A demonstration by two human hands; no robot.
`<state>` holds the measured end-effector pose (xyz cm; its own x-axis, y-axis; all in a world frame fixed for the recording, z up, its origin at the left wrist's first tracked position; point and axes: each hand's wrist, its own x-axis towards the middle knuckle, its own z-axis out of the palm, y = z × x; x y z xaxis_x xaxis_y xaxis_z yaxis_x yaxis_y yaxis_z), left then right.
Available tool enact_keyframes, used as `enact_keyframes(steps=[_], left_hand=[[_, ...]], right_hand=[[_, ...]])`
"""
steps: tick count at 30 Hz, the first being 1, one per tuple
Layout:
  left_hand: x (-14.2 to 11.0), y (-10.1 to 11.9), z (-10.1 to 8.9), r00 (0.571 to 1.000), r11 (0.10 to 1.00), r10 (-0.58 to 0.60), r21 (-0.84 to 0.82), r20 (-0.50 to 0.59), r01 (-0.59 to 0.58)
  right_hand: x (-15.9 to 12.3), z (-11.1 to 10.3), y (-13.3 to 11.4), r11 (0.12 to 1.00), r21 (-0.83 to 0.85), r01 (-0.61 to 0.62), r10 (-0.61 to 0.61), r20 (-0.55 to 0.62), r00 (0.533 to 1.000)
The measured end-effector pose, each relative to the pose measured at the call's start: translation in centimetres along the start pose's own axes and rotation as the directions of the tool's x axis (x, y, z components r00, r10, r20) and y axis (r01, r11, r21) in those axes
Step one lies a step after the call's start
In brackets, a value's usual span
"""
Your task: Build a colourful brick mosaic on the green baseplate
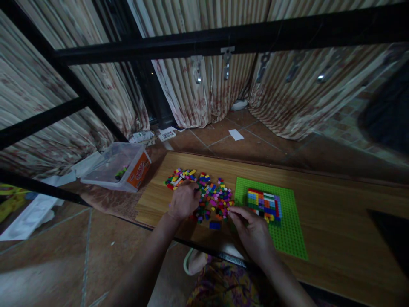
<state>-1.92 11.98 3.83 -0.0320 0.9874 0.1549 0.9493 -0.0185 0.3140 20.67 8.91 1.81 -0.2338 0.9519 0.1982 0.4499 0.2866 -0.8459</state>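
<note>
A heap of small coloured bricks [211, 194] lies on a wooden board [319, 200]. My left hand [183, 201] rests on the left part of the heap, fingers curled down into the bricks. My right hand [252, 232] reaches to the heap's right edge, fingertips pinched together among the bricks; what they hold is too small to name. To the right of it lies a green baseplate [287, 230] with a block of coloured bricks [264, 204] built on it. A single blue brick [214, 224] lies apart at the board's near edge.
A clear plastic box [116, 166] with an orange label and a few bricks inside stands on the floor at the left. Black metal bars [223, 38] cross the view. Patterned curtains hang behind. Papers lie on the tiled floor. A dark object [391, 236] sits at the right.
</note>
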Motion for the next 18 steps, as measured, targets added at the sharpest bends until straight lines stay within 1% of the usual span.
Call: enact_keyframes(steps=[5,8,14,18], left_hand=[[-0.54,0.57,-0.16,0.998,1.0,0.005,0.016,0.062,-0.006],[-0.59,0.79,-0.12,0.996,1.0,-0.023,0.0,0.088,0.023],[-0.46,0.89,-0.26,0.992,0.998,-0.057,-0.028,0.109,0.06],[-0.56,1.04,-0.65,0.988,0.998,-0.066,-0.004,0.138,0.067]], right_hand=[[-0.56,-0.33,0.05,0.999,0.008,-0.033,0.033,0.025,0.999],[-0.77,-0.37,0.07,0.999,0.01,-0.042,0.041,0.035,0.999],[-0.82,-0.17,0.2,0.999,0.016,-0.046,0.045,0.045,0.998],[-0.81,-0.03,0.33,0.998,0.04,-0.054,0.052,0.051,0.997]])
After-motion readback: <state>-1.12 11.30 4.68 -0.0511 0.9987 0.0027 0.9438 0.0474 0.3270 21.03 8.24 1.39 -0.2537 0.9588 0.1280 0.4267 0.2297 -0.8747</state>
